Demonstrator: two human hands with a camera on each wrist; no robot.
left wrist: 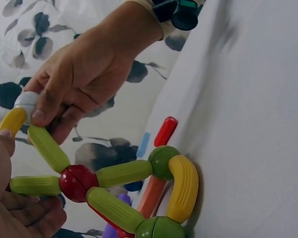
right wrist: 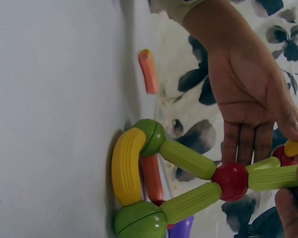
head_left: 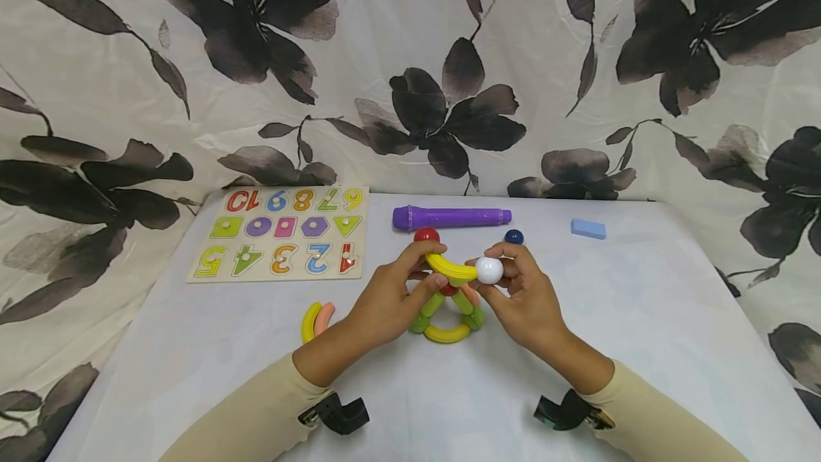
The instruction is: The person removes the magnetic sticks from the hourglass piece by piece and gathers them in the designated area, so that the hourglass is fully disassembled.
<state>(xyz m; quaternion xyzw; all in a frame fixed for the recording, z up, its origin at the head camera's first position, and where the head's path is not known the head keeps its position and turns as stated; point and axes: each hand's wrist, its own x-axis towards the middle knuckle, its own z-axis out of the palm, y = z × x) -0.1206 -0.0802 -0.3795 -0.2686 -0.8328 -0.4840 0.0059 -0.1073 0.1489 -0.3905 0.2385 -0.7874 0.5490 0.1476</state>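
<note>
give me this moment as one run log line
left hand: pinches upper yellow stick; right hand: pinches white ball, touching stick's end; purple tube: beyond both hands

Before me hangs a cream-white cloth backdrop, lightly creased and printed with large charcoal-black flowers, washed grey-brown petals and thin, leafy stems. It fills my view behind the table and shows past both its sides. I face a broad, white-covered table that narrows away from me, its far edge close against the backdrop. Its pale covering looks finely textured up close. The light around me is soft and even, casting faint shadows; in my wrist views both surfaces look greyer and stand tilted
</note>
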